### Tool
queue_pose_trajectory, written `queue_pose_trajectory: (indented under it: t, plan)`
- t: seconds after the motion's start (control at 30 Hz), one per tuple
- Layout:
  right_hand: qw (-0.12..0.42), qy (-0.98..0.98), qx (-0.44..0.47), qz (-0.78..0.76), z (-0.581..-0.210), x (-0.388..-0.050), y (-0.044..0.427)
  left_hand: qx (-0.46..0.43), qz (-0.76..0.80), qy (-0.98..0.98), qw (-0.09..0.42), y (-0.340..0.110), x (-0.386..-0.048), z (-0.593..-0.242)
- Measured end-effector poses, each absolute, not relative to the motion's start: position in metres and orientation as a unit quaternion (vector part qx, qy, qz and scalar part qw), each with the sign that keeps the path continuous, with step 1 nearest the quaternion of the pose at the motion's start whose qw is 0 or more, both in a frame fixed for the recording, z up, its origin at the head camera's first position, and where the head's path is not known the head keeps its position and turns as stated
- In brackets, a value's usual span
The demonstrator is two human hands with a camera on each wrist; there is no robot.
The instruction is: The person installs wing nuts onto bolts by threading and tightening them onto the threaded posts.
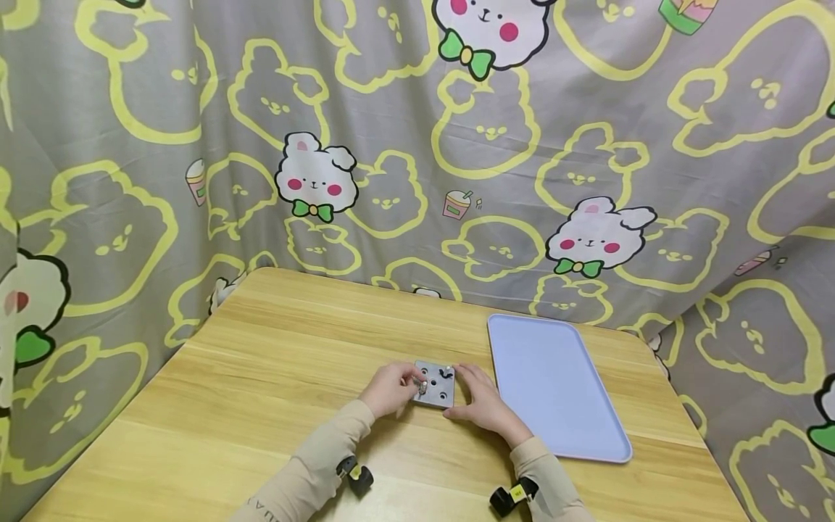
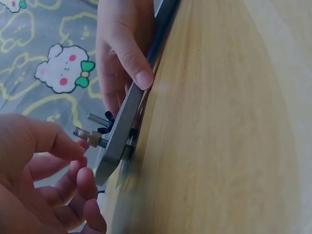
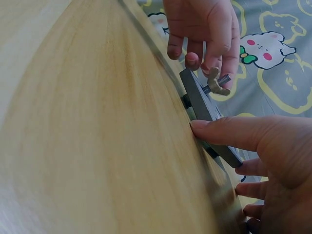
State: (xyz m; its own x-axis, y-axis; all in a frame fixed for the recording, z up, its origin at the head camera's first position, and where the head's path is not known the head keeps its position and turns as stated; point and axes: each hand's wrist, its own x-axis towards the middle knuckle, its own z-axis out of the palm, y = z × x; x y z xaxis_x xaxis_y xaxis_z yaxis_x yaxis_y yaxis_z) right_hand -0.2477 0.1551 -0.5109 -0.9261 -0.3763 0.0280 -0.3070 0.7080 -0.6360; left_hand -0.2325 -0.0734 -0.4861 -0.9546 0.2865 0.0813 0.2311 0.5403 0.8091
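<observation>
A square grey metal plate (image 1: 433, 395) lies near the middle of the table, with several holes and upright threaded bolts. At its left side, my left hand (image 1: 389, 390) has its thumb and index finger at a brass-coloured wing nut (image 3: 214, 84) on one bolt. Bolt thread shows beyond this nut in the left wrist view. My right hand (image 1: 483, 401) grips the plate's right side, thumb (image 3: 212, 130) along the near edge and fingers reaching the far corner. A black wing nut (image 2: 106, 124) sits on another bolt by the far right corner.
A shallow light-blue tray (image 1: 554, 384) lies right of the plate, beside my right forearm. The wooden table (image 1: 293, 326) extends around both. A patterned grey curtain (image 1: 404, 130) hangs behind and along the sides. Each sleeve carries a black strapped-on device (image 1: 355, 476).
</observation>
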Motion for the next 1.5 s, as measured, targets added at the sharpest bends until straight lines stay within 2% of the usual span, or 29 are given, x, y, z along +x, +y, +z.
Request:
queue_pose_trajectory:
  t: [0.07,0.23,0.63,0.9,1.37,1.5]
  plan:
    - [0.053,0.922,-0.185,-0.335,-0.5113,-0.2478,0.1553,0.164,0.451,0.876,0.043,-0.0732,-0.2326,-0.4866]
    - [0.056,0.922,-0.184,-0.336,-0.5117,-0.2476,0.1553,0.186,0.440,0.878,0.038,-0.0736,-0.2340,-0.4899]
    - [0.056,0.921,-0.184,-0.338,-0.5119,-0.2474,0.1557,0.119,0.469,0.875,0.006,-0.0737,-0.2355,-0.4907]
    - [0.055,0.921,-0.183,-0.339,-0.5117,-0.2477,0.1555,0.099,0.489,0.866,0.021,-0.0738,-0.2325,-0.4886]
    - [0.056,0.922,-0.180,-0.337,-0.5125,-0.2486,0.1556,0.159,0.435,0.885,0.052,-0.0720,-0.2332,-0.4904]
    - [0.055,0.922,-0.182,-0.337,-0.5124,-0.2483,0.1557,0.139,0.442,0.886,0.029,-0.0727,-0.2345,-0.4923]
